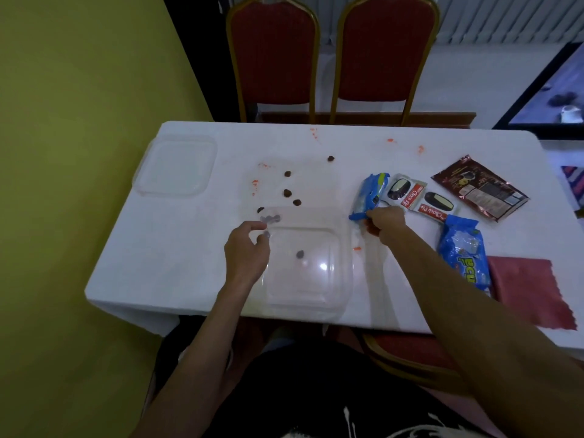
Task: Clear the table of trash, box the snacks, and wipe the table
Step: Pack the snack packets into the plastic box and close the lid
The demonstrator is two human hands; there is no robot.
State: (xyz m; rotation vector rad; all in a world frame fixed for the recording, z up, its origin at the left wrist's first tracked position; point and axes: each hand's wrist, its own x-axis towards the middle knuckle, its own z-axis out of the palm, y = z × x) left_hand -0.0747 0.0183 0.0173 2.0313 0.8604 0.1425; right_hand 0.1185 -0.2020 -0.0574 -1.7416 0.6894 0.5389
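counter (177, 248): left edge runs close along the yellow wall (79, 121), two red chairs (275, 55) stand at the far edge. open room is the left half between lid and box, plus the far middle strip.

clear box (303, 279) sits centre, right at the near edge. its lid (177, 165) lies flat in the far-left corner, just inside both edges, well apart from the box.

left hand (246, 251): fingers curled on the box's far-left rim, looks like a pinch. right hand (385, 222): grips the near end of a blue packet (371, 191), just right of the box.

snack count, all on the right half:
- 1 blue packet, in hand
- 2 choco pie packs (404, 192), side by side, touching the packet
- 1 brown pouch (480, 188), nearest the far-right edge
- 1 blue bag (464, 257), touching the red cloth (534, 295) that reaches the near edge

mess: 5 brown crumbs (287, 193) on bare counter past the box. more dark bits show through the plastic, can't tell if in or under. orange smears (254, 184) are scattered, too blurry to count.
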